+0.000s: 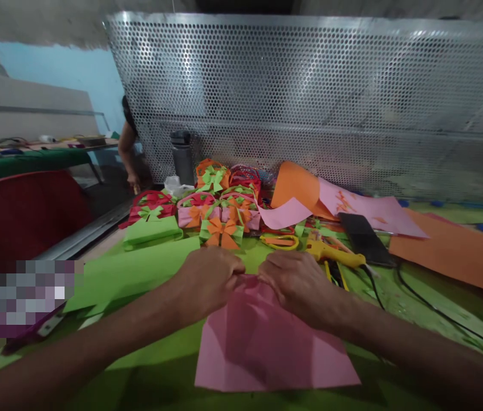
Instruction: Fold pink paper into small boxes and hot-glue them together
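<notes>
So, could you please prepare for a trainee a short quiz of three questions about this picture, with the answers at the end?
1. Which colour is the paper sheet that the left hand and the right hand hold?

2. Which of these lies closest to the right hand?
A) the dark phone
B) the yellow glue gun
C) the orange sheet at the far right

3. True or false: the dark bottle stands upright in front of the perforated metal panel.

Key: 1. Pink. 2. B. 3. True.
</notes>
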The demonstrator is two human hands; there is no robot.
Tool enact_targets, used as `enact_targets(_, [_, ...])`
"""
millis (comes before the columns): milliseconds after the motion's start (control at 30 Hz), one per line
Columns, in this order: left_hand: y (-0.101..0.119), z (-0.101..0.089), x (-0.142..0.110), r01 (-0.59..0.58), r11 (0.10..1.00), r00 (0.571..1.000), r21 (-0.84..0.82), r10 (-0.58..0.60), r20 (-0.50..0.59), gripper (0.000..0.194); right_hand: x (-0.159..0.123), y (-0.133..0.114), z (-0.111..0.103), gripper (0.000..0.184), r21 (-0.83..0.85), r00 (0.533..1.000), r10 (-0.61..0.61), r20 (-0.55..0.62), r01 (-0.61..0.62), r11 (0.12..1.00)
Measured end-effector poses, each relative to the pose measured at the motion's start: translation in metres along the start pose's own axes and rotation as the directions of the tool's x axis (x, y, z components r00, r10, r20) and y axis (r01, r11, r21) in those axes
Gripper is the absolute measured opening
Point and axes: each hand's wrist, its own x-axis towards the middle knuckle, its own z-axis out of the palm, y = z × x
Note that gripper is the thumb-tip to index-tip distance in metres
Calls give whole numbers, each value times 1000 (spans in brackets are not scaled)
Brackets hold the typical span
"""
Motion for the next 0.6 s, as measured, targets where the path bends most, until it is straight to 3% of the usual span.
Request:
enact_targets(167, [1,6,3,-98,995,995,0,98,24,24,5,-5,-3,13,100,993,81,85,-89,991])
enact_targets(367, [-4,5,3,-67,997,998,42,67,9,38,11,4,-16,16,208,940,249,233,-298,932])
enact_targets(600, [-3,8,4,-62,998,998,16,61,24,32,12,3,-12,19,252,936,237,260,-302,919])
